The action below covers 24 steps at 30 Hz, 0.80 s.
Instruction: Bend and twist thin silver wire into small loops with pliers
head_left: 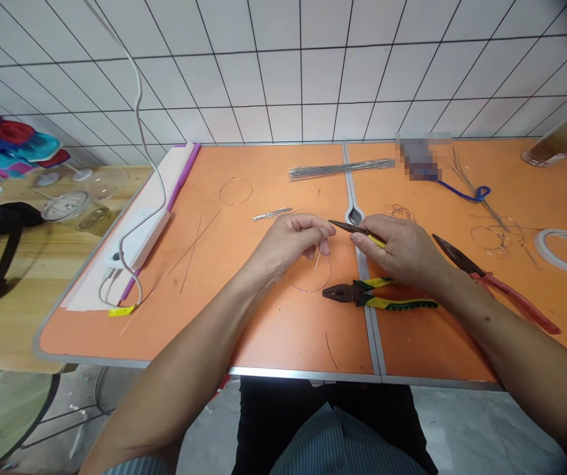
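Between its thumb and fingers my left hand (300,241) pinches a thin wire (319,257), which curves into a loop below the fingers. My right hand (402,247) is closed round needle-nose pliers (347,226) with a yellow-edged handle, their tips pointing left and close to the left fingertips. Whether the tips touch the wire I cannot tell. Combination pliers (347,293) with green and yellow handles lie just below the hands. To the right of my right hand are red-handled long-nose pliers (461,256), partly behind my forearm.
A bundle of straight wires (337,170) and a short bundle (272,214) lie ahead. A wire ring (236,192) and loose wires (184,264) are on the left, near a white power strip (149,241). At right are tangled wires (498,231) and a tape roll (543,251).
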Each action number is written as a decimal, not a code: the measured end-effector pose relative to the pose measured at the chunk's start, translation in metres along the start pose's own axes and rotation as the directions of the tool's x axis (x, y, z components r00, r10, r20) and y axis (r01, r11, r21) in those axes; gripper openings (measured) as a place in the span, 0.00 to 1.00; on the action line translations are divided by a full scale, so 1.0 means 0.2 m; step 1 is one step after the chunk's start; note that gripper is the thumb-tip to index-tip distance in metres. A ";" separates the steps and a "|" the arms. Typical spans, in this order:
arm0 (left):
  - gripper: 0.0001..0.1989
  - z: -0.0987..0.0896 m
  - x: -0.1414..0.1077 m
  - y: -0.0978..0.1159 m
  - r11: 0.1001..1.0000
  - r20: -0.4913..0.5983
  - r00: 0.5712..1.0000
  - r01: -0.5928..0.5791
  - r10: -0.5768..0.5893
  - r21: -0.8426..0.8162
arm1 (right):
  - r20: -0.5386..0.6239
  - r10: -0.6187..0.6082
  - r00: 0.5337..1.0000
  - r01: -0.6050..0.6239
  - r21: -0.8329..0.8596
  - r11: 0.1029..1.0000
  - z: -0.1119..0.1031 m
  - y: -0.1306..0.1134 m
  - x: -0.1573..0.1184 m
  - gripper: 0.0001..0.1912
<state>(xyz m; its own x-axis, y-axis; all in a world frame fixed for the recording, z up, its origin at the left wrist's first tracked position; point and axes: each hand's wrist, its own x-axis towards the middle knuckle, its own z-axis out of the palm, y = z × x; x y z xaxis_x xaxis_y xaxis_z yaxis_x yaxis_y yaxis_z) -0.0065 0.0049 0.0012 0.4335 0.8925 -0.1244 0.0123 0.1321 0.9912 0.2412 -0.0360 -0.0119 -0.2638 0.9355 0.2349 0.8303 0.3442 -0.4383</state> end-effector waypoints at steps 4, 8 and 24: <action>0.04 0.00 0.00 0.00 1.000 -0.033 0.999 0.018 -0.018 0.001 | 0.027 -0.018 0.999 0.017 0.038 0.999 0.00 0.01 0.01 0.19; 0.05 0.00 0.00 -0.01 1.000 -0.039 0.999 0.010 -0.010 0.005 | 0.043 -0.027 0.999 0.023 0.083 0.996 0.00 0.01 0.01 0.20; 0.06 0.01 0.00 0.00 1.000 -0.038 0.999 0.017 -0.016 0.014 | -0.020 -0.027 0.999 0.024 -0.106 0.994 0.01 -0.01 -0.01 0.19</action>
<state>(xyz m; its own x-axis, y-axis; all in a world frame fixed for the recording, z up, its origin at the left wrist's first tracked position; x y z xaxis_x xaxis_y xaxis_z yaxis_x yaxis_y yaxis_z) -0.0042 0.0034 0.0008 0.3990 0.9059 -0.1421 0.0319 0.1411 0.9895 0.2398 -0.0391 -0.0136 -0.2759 0.9243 0.2638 0.8709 0.3565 -0.3382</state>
